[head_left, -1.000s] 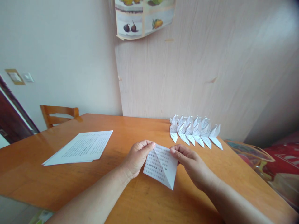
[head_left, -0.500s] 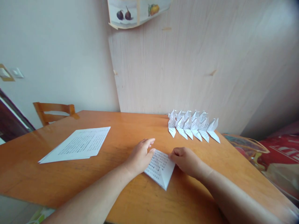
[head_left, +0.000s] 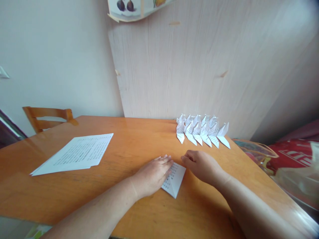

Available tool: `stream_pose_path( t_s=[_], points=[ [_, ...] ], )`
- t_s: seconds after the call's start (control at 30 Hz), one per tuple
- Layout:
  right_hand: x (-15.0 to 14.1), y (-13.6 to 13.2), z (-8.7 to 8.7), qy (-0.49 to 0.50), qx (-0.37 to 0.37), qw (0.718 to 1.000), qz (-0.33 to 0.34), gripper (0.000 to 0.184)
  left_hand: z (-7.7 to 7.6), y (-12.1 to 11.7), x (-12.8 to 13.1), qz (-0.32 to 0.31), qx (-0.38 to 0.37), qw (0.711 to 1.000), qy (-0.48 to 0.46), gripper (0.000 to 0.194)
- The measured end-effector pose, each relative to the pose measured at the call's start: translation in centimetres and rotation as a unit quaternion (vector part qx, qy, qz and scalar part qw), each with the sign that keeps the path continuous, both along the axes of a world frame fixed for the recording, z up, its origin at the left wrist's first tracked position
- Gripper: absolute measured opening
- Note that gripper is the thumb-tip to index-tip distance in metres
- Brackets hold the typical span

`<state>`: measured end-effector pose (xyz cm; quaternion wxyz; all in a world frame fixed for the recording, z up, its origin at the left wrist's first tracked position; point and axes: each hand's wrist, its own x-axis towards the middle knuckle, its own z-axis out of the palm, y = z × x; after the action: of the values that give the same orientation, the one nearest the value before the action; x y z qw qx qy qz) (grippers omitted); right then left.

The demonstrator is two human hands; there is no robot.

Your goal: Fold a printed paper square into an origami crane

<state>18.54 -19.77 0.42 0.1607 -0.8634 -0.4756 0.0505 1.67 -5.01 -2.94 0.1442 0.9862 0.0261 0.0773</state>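
A folded sheet of printed paper [head_left: 176,182] lies on the table in front of me, one pointed corner toward me. My left hand [head_left: 154,175] rests flat over its left part, fingers stretched out and together, hiding that side. Just beyond the paper's right corner, my right hand [head_left: 203,165] is curled closed, with nothing visible in its fingers. It looks slightly apart from the paper.
Several folded paper pieces [head_left: 204,134] stand in rows at the table's back right. A stack of printed sheets [head_left: 77,151] lies to the left on the wooden table [head_left: 139,132]. Behind it is a wooden chair [head_left: 47,114]; bags [head_left: 289,156] sit beyond the right edge.
My left hand has flattened onto the folded paper and covers more of it. My right hand has come away from the paper's right corner. The view has shifted slightly.
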Motion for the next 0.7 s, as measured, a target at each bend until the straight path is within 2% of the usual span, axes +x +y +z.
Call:
stream_pose_path(
  t_s=[0.07, 0.17, 0.3, 0.43, 0.63, 0.7],
  points=[
    [-0.6, -0.6, 1.0, -0.027, 0.01, 0.999, 0.028, 0.036, -0.1, 0.0, 0.0, -0.001, 0.0, 1.0, 0.0, 0.05],
    [-1.8, -1.5, 2.0, -0.027, 0.034, 0.992, 0.12, 0.034, -0.2, 0.0, -0.1, -0.004, -0.001, 1.0, -0.007, 0.048],
    [-3.8, -2.2, 2.2, -0.006, 0.004, 0.973, 0.229, 0.043, -0.3, 0.0, -0.1, -0.014, -0.007, 1.0, -0.007, 0.049],
    [-5.0, -2.5, 1.6, 0.013, -0.047, 0.972, 0.231, 0.065, 0.0, -0.1, -0.2, -0.014, 0.002, 1.0, 0.015, 0.052],
    [-5.4, -2.7, 1.0, 0.025, -0.101, 0.97, 0.222, 0.106, 0.5, -0.2, -0.5, -0.007, 0.031, 0.997, 0.069, 0.059],
    [-5.5, -2.7, 1.0, 0.021, -0.127, 0.968, 0.218, 0.114, 0.7, -0.2, -0.6, -0.006, 0.039, 0.995, 0.086, 0.061]
  ],
)
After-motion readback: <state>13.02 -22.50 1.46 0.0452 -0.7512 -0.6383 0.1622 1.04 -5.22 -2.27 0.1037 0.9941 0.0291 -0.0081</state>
